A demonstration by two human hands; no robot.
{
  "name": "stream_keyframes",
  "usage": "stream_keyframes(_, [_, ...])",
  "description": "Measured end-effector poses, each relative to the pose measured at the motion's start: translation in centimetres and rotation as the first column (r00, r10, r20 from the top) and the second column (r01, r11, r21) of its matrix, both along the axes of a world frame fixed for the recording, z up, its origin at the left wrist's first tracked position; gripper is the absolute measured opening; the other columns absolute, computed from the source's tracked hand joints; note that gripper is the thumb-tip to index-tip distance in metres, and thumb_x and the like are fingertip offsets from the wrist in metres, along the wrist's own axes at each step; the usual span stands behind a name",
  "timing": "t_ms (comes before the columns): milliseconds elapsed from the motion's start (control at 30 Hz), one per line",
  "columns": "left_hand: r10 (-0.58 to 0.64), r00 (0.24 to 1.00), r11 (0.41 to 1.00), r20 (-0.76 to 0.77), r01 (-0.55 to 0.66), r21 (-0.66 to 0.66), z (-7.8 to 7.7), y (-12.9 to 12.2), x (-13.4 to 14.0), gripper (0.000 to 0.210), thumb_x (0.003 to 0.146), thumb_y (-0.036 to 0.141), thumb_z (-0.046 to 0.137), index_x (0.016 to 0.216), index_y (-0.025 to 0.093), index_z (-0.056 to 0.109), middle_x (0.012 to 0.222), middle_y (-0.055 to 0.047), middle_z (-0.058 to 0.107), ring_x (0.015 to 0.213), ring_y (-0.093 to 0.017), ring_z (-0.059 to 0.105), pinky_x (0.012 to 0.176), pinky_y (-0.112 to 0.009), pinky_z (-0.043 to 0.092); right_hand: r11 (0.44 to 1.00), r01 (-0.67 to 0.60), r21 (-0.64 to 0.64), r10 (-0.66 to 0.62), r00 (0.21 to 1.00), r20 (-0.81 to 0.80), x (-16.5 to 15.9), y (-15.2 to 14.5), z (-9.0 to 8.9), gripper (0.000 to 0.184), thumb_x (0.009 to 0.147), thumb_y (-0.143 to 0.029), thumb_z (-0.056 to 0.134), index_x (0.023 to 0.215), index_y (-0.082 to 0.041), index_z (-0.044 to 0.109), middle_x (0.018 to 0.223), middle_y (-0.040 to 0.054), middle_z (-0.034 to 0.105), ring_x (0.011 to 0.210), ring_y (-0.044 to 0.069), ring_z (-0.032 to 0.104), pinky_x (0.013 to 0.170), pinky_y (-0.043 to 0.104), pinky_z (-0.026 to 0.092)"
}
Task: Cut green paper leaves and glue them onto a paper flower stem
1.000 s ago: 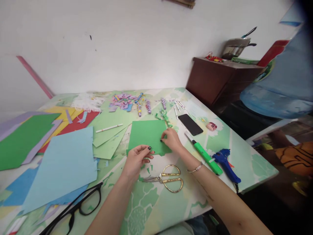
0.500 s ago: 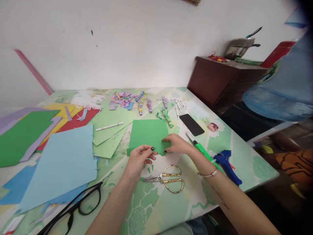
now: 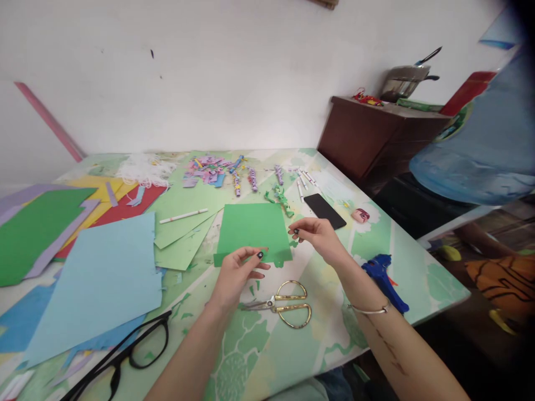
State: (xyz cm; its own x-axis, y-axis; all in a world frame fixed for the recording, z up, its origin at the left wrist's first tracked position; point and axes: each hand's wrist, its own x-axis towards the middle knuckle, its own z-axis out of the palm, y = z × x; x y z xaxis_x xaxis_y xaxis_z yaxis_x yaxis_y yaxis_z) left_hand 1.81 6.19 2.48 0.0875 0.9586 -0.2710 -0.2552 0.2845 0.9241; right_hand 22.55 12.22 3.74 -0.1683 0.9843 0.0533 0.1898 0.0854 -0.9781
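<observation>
My left hand [image 3: 240, 273] is at the near edge of a green sheet of paper [image 3: 253, 225], thumb and forefinger pinched together. Whatever sits in that pinch is too small to make out. Just off the sheet's right edge hovers my right hand [image 3: 320, 236], its fingertips drawn together; I cannot make out anything between them. The sheet lies flat, with a folded strip and a cut, uneven part along its near edge. Gold-handled scissors [image 3: 278, 303] rest slightly open below the hands, near small green paper scraps [image 3: 254, 287].
To the left are a light blue sheet [image 3: 96, 267], other coloured papers and black glasses [image 3: 137, 351]. A blue glue gun [image 3: 384, 281] and a phone [image 3: 325, 210] lie on the right. Behind sit small decorated rolls [image 3: 252, 179], paper scraps [image 3: 209, 170] and white string [image 3: 144, 170].
My right hand has lifted off the green sheet and moved right and slightly up, its fingers now drawn together. The left hand has stayed almost in place. The view has shifted slightly.
</observation>
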Motion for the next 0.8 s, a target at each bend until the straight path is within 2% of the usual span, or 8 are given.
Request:
stream_keyframes(67, [-0.059, 0.998, 0.996, -0.007, 0.060, 0.073, 0.4, -0.3, 0.2, 0.023, 0.070, 0.032, 0.073, 0.075, 0.013, 0.062, 0.129, -0.015, 0.056, 0.074, -0.015, 0.069, 0.059, -0.024, 0.056, 1.000, -0.019, -0.022, 0.017, 0.996, -0.086, -0.5, -0.8, 0.7, 0.012, 0.070, -0.018, 0.061, 0.080, -0.015, 0.068, 0.070, 0.0021, 0.068, 0.062, 0.012, 0.061, 0.060, 0.027, 0.049])
stream_keyframes(133, [-0.183, 0.983, 0.971, 0.009, 0.179, 0.160, 0.7, -0.6, 0.4, 0.019, 0.072, 0.030, 0.072, 0.074, 0.013, 0.064, 0.136, -0.015, 0.050, 0.084, -0.021, 0.069, 0.064, -0.028, 0.058, 0.998, -0.053, -0.045, 0.046, 0.987, -0.154, -1.3, -1.8, 1.3, 0.012, 0.070, -0.020, 0.064, 0.080, -0.015, 0.069, 0.072, 0.0026, 0.069, 0.063, 0.012, 0.061, 0.061, 0.027, 0.050])
stream_keyframes(233, [-0.319, 0.946, 0.929, 0.064, 0.298, 0.221, 1.0, -1.0, 0.6, 0.015, 0.077, 0.028, 0.069, 0.075, 0.013, 0.065, 0.128, -0.015, 0.057, 0.090, -0.024, 0.068, 0.065, -0.030, 0.058, 0.992, -0.106, -0.073, 0.087, 0.971, -0.223, -2.7, -3.1, 1.9, 0.012, 0.071, -0.023, 0.066, 0.080, -0.016, 0.069, 0.074, 0.0033, 0.069, 0.063, 0.011, 0.061, 0.062, 0.028, 0.050])
stream_keyframes(300, [-0.307, 0.949, 0.933, 0.077, 0.284, 0.222, 1.0, -1.2, 0.7, 0.013, 0.077, 0.026, 0.069, 0.075, 0.014, 0.066, 0.108, -0.012, 0.067, 0.087, -0.023, 0.069, 0.065, -0.028, 0.058, 0.988, -0.128, -0.089, 0.097, 0.953, -0.288, -3.5, -3.9, 2.2, 0.011, 0.072, -0.023, 0.067, 0.080, -0.016, 0.069, 0.072, 0.0029, 0.069, 0.062, 0.011, 0.060, 0.061, 0.027, 0.050])
stream_keyframes(400, [-0.246, 0.965, 0.945, 0.089, 0.218, 0.245, 0.8, -1.3, 0.7, 0.008, 0.075, 0.021, 0.072, 0.073, 0.014, 0.068, 0.081, -0.006, 0.070, 0.080, -0.020, 0.070, 0.070, -0.026, 0.056, 0.982, -0.144, -0.121, 0.082, 0.907, -0.414, -4.2, -4.9, 2.8, 0.009, 0.071, -0.021, 0.069, 0.079, -0.016, 0.069, 0.068, 0.0021, 0.068, 0.059, 0.010, 0.059, 0.057, 0.024, 0.048])
stream_keyframes(533, [-0.200, 0.971, 0.950, 0.131, 0.159, 0.270, 0.4, -1.3, 0.3, 0.006, 0.073, 0.019, 0.073, 0.077, 0.015, 0.071, 0.078, -0.004, 0.072, 0.073, -0.017, 0.069, 0.070, -0.025, 0.055, 0.974, -0.143, -0.176, 0.030, 0.851, -0.524, -4.2, -5.7, 3.7, 0.012, 0.068, -0.020, 0.073, 0.077, -0.015, 0.067, 0.068, 0.0017, 0.066, 0.058, 0.010, 0.060, 0.053, 0.023, 0.046])
stream_keyframes(633, [-0.198, 0.974, 0.943, 0.109, 0.159, 0.291, 0.5, -1.4, 0.2, 0.005, 0.072, 0.018, 0.073, 0.076, 0.015, 0.072, 0.076, -0.005, 0.072, 0.070, -0.016, 0.067, 0.068, -0.026, 0.054, 0.970, -0.137, -0.200, -0.002, 0.822, -0.570, -3.8, -5.8, 4.2, 0.013, 0.066, -0.018, 0.074, 0.076, -0.015, 0.066, 0.068, 0.0005, 0.063, 0.053, 0.008, 0.056, 0.049, 0.021, 0.042])
stream_keyframes(800, [-0.173, 0.984, 0.949, 0.053, 0.152, 0.276, 0.8, -1.3, 0.2, 0.009, 0.072, 0.023, 0.073, 0.075, 0.014, 0.071, 0.076, -0.008, 0.072, 0.069, -0.018, 0.066, 0.068, -0.030, 0.053, 0.992, 0.001, -0.129, -0.067, 0.858, -0.509, -1.8, -6.0, 4.7, 0.011, 0.066, -0.016, 0.070, 0.074, -0.016, 0.064, 0.063, -0.0012, 0.058, 0.050, 0.006, 0.046, 0.047, 0.021, 0.036])
